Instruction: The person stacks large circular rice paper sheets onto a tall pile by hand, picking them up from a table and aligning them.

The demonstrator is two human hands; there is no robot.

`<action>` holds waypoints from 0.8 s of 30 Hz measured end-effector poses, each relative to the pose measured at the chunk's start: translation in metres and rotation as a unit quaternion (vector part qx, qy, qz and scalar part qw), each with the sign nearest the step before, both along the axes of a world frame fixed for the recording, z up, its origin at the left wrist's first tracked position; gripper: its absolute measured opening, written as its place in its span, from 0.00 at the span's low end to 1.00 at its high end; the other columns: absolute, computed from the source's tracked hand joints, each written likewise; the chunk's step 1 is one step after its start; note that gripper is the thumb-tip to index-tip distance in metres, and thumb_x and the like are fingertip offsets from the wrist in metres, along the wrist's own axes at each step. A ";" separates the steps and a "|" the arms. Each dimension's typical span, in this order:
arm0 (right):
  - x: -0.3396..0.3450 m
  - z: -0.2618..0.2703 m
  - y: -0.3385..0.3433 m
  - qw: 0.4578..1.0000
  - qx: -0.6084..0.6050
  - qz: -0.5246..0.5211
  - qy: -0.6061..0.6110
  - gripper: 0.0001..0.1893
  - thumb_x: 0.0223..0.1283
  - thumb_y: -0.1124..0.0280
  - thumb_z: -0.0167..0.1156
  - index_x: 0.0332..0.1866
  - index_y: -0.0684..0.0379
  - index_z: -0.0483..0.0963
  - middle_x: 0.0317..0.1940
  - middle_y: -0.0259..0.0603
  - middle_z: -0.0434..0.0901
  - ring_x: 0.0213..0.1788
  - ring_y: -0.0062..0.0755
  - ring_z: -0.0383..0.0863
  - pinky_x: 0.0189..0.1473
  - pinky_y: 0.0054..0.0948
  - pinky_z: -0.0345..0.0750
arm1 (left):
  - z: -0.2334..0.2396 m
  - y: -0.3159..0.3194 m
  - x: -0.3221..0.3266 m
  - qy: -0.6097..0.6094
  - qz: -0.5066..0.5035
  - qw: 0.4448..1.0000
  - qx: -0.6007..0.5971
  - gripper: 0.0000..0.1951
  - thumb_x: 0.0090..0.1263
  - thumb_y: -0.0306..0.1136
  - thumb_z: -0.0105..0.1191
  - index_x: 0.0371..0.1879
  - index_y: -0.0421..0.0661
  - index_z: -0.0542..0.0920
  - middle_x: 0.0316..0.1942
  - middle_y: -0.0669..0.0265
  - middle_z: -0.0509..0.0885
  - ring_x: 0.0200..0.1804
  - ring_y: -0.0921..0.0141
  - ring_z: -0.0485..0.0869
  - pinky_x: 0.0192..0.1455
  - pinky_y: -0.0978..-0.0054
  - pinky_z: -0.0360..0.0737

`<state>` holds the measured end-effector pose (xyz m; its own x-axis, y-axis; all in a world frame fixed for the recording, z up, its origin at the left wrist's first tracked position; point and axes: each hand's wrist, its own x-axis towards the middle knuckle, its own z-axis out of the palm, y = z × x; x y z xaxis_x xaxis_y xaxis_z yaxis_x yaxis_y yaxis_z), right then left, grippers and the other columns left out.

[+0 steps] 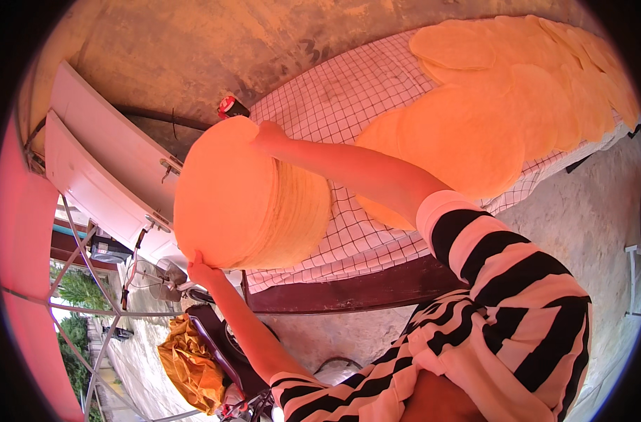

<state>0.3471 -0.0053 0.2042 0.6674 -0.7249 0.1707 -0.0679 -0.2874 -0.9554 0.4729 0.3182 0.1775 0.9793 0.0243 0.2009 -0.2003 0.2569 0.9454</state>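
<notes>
A tall stack of thin, round flatbread-like sheets point(303, 216) stands at the left end of a cloth-covered table. On its upper face lies a broad round sheet point(223, 195). My left hand point(204, 271) grips the sheet's near edge, the thumb on top. At the far edge, my right hand point(270, 137) has hold of the rim, its fingers partly hidden. Whether the sheet is lifted off the stack cannot be told. To the right, more round sheets point(452, 137) lie spread and overlapping on the checked cloth point(346, 84), partly behind my right forearm.
A red and black can point(233, 107) is beyond the stack, near the stained wall point(194, 47). White door panels point(109, 163) lean at the left. Below them are a bicycle basket point(170, 271) and an orange cover point(191, 364). The table's dark red side point(346, 287) faces me.
</notes>
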 end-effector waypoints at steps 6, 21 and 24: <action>0.005 -0.038 -0.003 0.993 0.109 -0.037 0.018 0.11 0.50 0.71 0.54 0.34 0.69 0.75 0.32 0.56 0.79 0.36 0.50 0.80 0.35 0.40 0.77 | -0.041 -0.011 -0.022 0.059 0.028 0.998 -0.013 0.12 0.55 0.15 0.53 0.39 0.30 0.71 0.40 0.52 0.77 0.39 0.61 0.79 0.42 0.66 0.81; -0.019 -0.020 0.009 0.995 -0.059 0.031 0.076 0.12 0.52 0.77 0.48 0.40 0.71 0.73 0.37 0.59 0.77 0.42 0.53 0.78 0.39 0.39 0.77 | -0.045 -0.007 -0.048 -0.183 0.297 0.827 0.440 0.20 0.58 0.26 0.56 0.48 0.31 0.69 0.40 0.50 0.78 0.44 0.56 0.76 0.45 0.62 0.76; -0.035 -0.025 -0.003 0.992 -0.072 0.061 0.079 0.14 0.52 0.74 0.51 0.43 0.70 0.72 0.41 0.58 0.75 0.45 0.53 0.77 0.41 0.39 0.77 | -0.030 -0.029 -0.093 -0.383 0.247 0.733 0.505 0.17 0.63 0.31 0.54 0.49 0.36 0.72 0.48 0.53 0.76 0.57 0.54 0.70 0.55 0.55 0.69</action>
<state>0.3125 -0.0088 0.1787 0.7756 -0.6124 0.1534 -0.1697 -0.4362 -0.8837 0.3795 0.2893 0.1475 0.4906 -0.2022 0.8476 -0.6048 -0.7792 0.1642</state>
